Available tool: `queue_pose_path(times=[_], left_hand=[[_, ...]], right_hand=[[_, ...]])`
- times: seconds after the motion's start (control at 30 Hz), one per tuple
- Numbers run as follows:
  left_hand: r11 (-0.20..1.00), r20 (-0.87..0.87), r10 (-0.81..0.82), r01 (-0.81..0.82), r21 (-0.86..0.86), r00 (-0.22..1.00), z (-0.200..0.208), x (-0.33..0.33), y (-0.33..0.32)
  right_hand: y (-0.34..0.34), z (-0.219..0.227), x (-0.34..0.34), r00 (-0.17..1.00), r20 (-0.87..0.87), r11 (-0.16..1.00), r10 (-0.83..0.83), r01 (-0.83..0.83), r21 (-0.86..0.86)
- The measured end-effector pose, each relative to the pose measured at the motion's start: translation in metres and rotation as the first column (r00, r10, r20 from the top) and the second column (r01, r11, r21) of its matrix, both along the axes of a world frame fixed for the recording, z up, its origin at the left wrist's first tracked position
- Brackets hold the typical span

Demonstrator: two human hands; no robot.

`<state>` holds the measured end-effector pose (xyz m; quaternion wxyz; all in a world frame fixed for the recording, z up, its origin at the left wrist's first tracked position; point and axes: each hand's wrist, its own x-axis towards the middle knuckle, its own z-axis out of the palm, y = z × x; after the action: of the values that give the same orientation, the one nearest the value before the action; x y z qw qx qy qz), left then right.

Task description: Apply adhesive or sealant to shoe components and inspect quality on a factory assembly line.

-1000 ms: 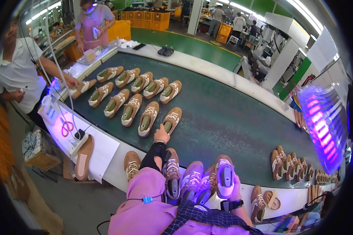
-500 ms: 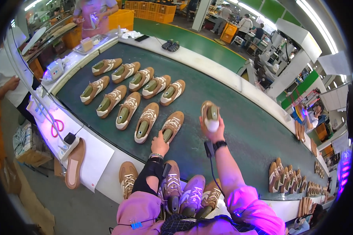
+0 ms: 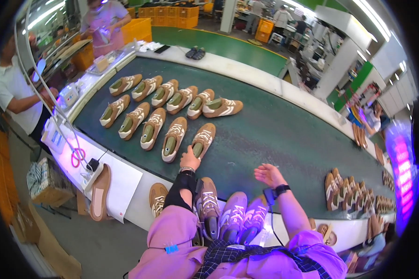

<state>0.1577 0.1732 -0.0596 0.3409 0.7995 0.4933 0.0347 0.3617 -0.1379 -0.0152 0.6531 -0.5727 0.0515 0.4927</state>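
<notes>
The work in hand looks like setting brown-and-white shoes out in two rows on the dark green belt, with one placement seemingly just made. The left hand has its fingers at the heel of the near row's end shoe, which stands on the belt with its toe pointing away from that hand; whether the fingers grip it or only steady it, I cannot tell. The right hand is empty, fingers spread, raised over the near side of the belt, to the right of the left hand. Beyond both hands, at the end of the far row, a sideways shoe lies with its toe to the right, out of line with its neighbours. The next move, I judge, calls for the left hand to square its own shoe and the right to turn the crooked one or fetch another from the purple-lit shoes on the bench, below and left of the right hand. Compared with half a second ago, when the right hand held a shoe up above the belt, that hand is bare and the far row has gained the sideways shoe; the left hand is at the same shoe as then.
</notes>
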Motion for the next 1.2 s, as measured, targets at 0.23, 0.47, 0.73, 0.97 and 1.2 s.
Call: queue_pose_path(times=[0.23,0.47,0.73,0.97,1.2], left_hand=[[0.968,-0.327,0.062,0.024,0.252,0.943,0.011,0.0,-0.018],[0.835,0.013,-0.447,0.412,0.365,0.894,0.047,0.011,-0.09],[0.72,0.331,-0.687,0.666,0.194,0.647,0.066,-0.02,-0.217],[0.75,0.28,-0.659,0.587,0.305,0.698,0.063,-0.052,-0.305],[0.716,0.191,-0.591,0.401,0.571,0.784,0.078,-0.068,-0.344]], right_hand=[[-0.238,0.063,-0.037,0.883,0.217,0.908,-0.416,0.392,0.146],[-0.36,0.05,-0.079,0.627,0.036,0.621,-0.778,0.76,0.193],[-0.386,0.046,-0.066,0.662,0.113,0.671,-0.741,0.734,0.102],[-0.462,-0.009,0.017,0.647,0.328,0.719,-0.689,0.668,0.191],[-0.543,-0.061,0.168,0.524,0.848,0.47,-0.078,0.77,-0.433]])
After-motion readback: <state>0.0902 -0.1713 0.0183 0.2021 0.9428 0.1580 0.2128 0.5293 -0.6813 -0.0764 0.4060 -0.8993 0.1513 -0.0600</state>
